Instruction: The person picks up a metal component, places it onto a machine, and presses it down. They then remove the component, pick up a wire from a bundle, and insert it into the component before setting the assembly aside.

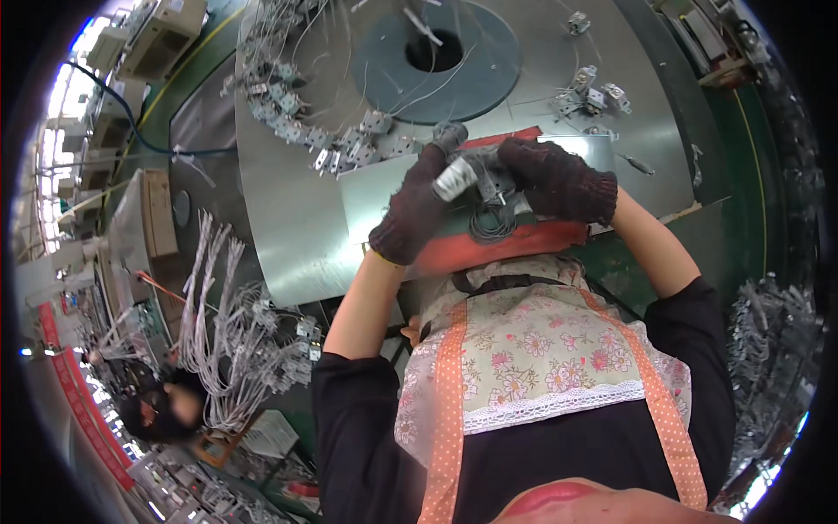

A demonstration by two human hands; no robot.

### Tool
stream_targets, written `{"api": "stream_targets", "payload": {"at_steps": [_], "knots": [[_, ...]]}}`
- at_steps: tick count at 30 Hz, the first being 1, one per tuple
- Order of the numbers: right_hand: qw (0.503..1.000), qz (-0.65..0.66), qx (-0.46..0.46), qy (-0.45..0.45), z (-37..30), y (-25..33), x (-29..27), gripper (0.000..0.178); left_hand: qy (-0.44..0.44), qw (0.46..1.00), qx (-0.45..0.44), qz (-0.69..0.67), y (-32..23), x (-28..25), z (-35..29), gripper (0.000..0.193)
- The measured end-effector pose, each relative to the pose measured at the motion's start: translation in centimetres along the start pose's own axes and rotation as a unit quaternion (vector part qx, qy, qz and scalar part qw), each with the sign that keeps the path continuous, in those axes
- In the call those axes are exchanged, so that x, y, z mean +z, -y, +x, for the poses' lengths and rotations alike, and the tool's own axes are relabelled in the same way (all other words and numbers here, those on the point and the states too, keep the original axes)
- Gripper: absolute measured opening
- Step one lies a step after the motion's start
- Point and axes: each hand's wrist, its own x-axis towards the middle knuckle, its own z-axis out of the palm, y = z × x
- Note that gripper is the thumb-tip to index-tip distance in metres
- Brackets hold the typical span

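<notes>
Both my hands wear dark knitted gloves and meet over the near edge of the metal worktable. My left hand [414,208] is closed around a grey and silver ribbed cylindrical piece [456,179]; its exact kind I cannot make out. From the right, my right hand [559,179] is closed with its fingers against a small silver metal fitting [496,183]. A coil of thin grey cable [494,224] hangs just below this fitting. Red padding [471,249] lies under the hands along the near edge. The gloves hide part of what they grip.
Several metal fittings with cables [353,144] curve along the table's left side. More fittings [589,94] lie at the right. A round grey disc [384,74] with a central hole stands at the back. Bundled cables [218,349] hang at the left, near another person [161,406].
</notes>
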Motion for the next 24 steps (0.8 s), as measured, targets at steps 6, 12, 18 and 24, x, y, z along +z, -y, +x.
{"api": "stream_targets", "payload": {"at_steps": [6,12,18,24], "knots": [[0.982,0.168,0.064,-0.049,0.6,-0.1,2.6,0.042,0.082,0.98,0.152,-0.098,-0.6,-3.2,-0.7,0.048],[0.995,-0.061,-0.002,-0.077,-0.4,-1.7,3.1,0.049,-0.071,0.975,0.197,0.069,0.0,-6.6,0.6,0.053],[0.99,-0.131,-0.022,-0.047,0.4,-0.9,2.6,0.06,-0.238,0.717,0.344,0.558,-0.1,-9.6,0.9,0.042],[0.954,-0.299,-0.034,0.001,1.3,-0.9,3.4,0.057,-0.228,0.703,0.328,0.589,-0.3,-9.7,1.0,0.047]]}}
